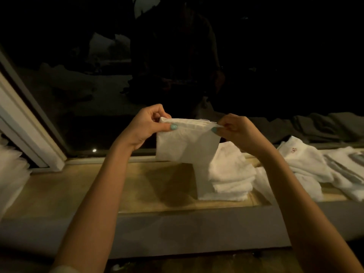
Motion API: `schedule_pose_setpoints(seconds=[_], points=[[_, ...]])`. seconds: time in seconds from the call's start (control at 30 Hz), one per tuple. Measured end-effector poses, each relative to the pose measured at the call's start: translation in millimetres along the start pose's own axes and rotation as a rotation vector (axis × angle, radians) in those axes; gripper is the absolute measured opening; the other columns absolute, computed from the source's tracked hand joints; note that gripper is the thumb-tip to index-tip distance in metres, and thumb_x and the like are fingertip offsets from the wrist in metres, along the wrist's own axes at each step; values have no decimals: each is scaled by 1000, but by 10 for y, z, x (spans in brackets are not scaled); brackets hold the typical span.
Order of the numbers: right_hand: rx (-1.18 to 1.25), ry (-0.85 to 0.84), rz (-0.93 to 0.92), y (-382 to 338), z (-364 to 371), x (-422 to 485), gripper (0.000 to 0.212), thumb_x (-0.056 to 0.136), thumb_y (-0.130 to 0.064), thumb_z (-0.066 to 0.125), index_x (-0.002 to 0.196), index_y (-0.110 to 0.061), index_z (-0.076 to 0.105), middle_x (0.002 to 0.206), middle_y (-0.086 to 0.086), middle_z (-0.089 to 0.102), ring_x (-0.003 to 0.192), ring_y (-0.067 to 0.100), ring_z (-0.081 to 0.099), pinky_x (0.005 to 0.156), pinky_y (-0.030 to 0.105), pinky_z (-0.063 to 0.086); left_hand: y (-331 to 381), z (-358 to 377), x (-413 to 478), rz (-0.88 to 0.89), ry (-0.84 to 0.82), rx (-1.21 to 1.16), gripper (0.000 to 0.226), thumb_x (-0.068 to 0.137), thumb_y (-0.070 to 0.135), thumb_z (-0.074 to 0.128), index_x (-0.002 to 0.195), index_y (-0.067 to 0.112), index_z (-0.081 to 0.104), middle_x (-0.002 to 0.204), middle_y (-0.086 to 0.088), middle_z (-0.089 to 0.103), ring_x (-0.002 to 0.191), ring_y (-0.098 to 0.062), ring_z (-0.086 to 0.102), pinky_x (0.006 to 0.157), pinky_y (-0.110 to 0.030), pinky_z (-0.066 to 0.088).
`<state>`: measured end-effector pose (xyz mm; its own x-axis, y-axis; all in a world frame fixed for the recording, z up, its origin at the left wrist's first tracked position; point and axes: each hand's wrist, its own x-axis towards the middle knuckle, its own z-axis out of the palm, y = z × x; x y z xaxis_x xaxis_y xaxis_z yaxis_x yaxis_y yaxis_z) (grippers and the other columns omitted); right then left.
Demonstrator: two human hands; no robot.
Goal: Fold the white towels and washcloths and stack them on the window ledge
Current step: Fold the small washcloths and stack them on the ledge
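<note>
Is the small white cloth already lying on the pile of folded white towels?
No, the left hand and right hand pinch the small white cloth by its top corners, up above the window ledge.

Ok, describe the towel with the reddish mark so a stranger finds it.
Start at the window ledge. Right of the neat stack lies a looser pile, and the towel tops it. It alone carries a small reddish mark near its far edge.
</note>
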<state>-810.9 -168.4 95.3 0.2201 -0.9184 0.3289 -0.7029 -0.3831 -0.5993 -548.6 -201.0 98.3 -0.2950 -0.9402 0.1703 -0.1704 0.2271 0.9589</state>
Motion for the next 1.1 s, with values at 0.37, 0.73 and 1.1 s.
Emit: schedule_pose_setpoints(seconds=[0.37,0.73,1.1], points=[[424,30,-139,248,-740,12,13,93,-7,55,103,-17,57,99,2,61,92,11,66,70,22,57,506,545,274,114,-9,-197,32,65,23,78,86,25,54,92,1,63,82,-13,63,64,-25,54],[514,-89,-21,618,-913,124,17,95,-10,53,95,-16,69,100,4,63,87,10,67,66,25,57,463,943,368,-20,108,-52,18,79,13,74,83,20,57,84,-4,59,78,-16,59,65,-28,49],[392,-283,65,1144,-367,202,16,95,-7,53,93,-13,68,95,4,63,89,28,66,71,34,60,-369,1306,225,-232,306,-23,19,81,14,73,85,17,55,83,-4,56,75,-14,56,60,-25,46]])
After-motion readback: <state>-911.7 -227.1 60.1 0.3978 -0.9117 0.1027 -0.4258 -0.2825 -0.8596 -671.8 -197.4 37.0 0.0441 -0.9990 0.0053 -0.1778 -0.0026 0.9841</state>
